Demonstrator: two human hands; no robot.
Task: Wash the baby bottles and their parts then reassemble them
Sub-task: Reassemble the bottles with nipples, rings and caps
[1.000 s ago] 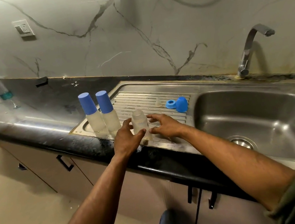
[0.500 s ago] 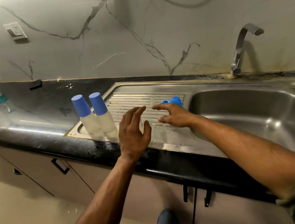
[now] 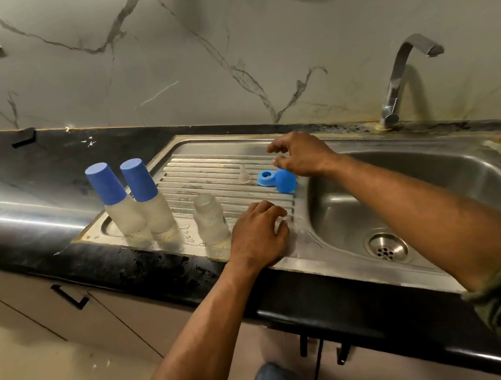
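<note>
The left hand [image 3: 259, 236] lies flat on the front edge of the steel draining board [image 3: 208, 163], fingers loosely spread, holding nothing. Just beside it, to its left, stands an open bottle [image 3: 210, 221] without a cap. Further left, two capped bottles [image 3: 130, 201] with blue caps stand touching each other at the corner of the board, next to the black tabletop [image 3: 38, 190]. Behind, the right hand [image 3: 301, 153] hovers half open and empty over a blue ring [image 3: 266, 177] and a blue cap [image 3: 286, 180]; a clear teat [image 3: 243, 173] stands near them.
</note>
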